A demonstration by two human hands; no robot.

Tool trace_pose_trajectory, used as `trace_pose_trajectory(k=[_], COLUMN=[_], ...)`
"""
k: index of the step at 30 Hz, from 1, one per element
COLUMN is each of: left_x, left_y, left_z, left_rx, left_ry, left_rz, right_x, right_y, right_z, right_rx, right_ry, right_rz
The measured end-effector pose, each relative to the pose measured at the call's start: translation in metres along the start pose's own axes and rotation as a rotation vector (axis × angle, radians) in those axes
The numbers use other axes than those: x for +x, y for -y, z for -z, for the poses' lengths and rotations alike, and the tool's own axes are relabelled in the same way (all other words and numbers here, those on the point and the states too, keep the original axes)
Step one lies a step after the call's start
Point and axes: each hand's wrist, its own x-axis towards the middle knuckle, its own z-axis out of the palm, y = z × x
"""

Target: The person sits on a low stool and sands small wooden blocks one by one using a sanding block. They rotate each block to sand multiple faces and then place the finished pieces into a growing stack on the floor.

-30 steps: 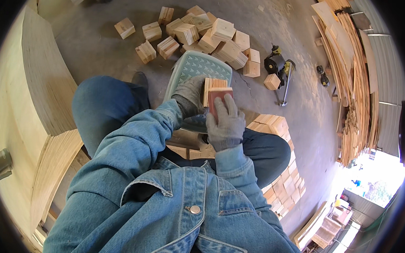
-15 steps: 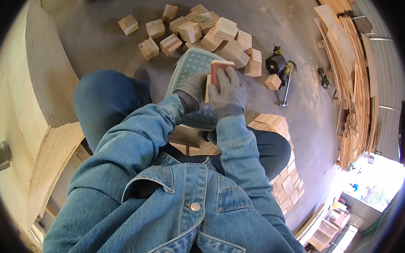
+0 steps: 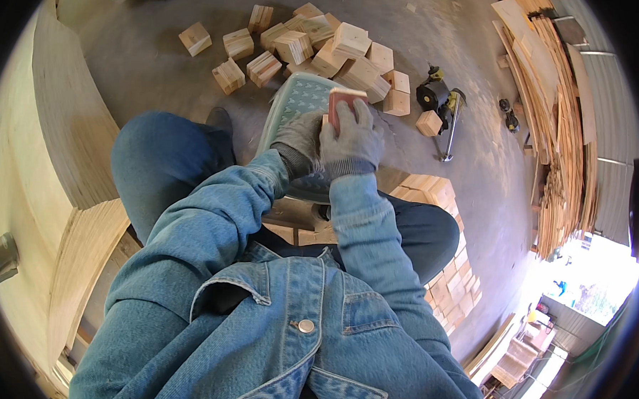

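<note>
My right hand [image 3: 353, 140], in a grey knit glove, is closed over a reddish-brown sanding block [image 3: 347, 96] with a pale edge. Just left of it my gloved left hand [image 3: 299, 138] grips a pale wooden block [image 3: 325, 119]. Only a sliver of that wood shows; the hands hide the rest, including where the two pieces meet. Both hands are over a teal plastic stool [image 3: 295, 93] with a raised pattern, between my knees.
Beyond the stool lies a loose heap of wooden blocks [image 3: 351, 40]. A yellow-black power tool [image 3: 432, 90] rests on the floor to the right. Stacked blocks [image 3: 452, 291] stand by my right knee, plywood sheets [image 3: 66, 117] at left, long boards [image 3: 554, 138] along the right wall.
My right hand and the sanding block have shifted slightly left, closer to my left hand, covering more of the wooden block. Both hands keep their grip.
</note>
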Motion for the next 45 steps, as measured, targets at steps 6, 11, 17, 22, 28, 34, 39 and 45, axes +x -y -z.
trace_pose_trajectory(k=[6, 11, 17, 22, 28, 34, 39, 45], left_x=[-0.001, -0.002, -0.003, -0.001, 0.002, -0.002, 0.000, -0.003], left_y=[0.003, 0.034, 0.040, 0.027, 0.023, 0.035, 0.035, 0.023], left_z=[0.002, -0.013, -0.023, -0.019, -0.005, -0.013, -0.016, -0.014], left_rx=[0.010, 0.106, 0.170, 0.175, 0.136, 0.145, 0.177, 0.170], left_ry=[0.019, 0.023, -0.123, -0.136, 0.125, 0.051, 0.117, -0.034], left_rz=[-0.035, 0.014, -0.102, -0.101, 0.079, 0.043, 0.053, -0.055], right_x=[0.004, -0.062, -0.072, -0.006, 0.027, -0.056, -0.082, 0.005], right_y=[-0.011, -0.010, -0.008, -0.002, 0.000, -0.009, -0.013, 0.000], right_z=[-0.005, 0.016, 0.016, -0.001, -0.001, 0.019, 0.018, 0.005], right_rx=[-0.016, 0.000, 0.010, -0.041, -0.002, 0.012, -0.012, 0.008], right_ry=[-0.033, -0.020, -0.061, -0.055, -0.024, -0.005, -0.051, -0.045], right_rz=[0.063, 0.085, 0.086, 0.035, 0.005, 0.064, 0.112, 0.023])
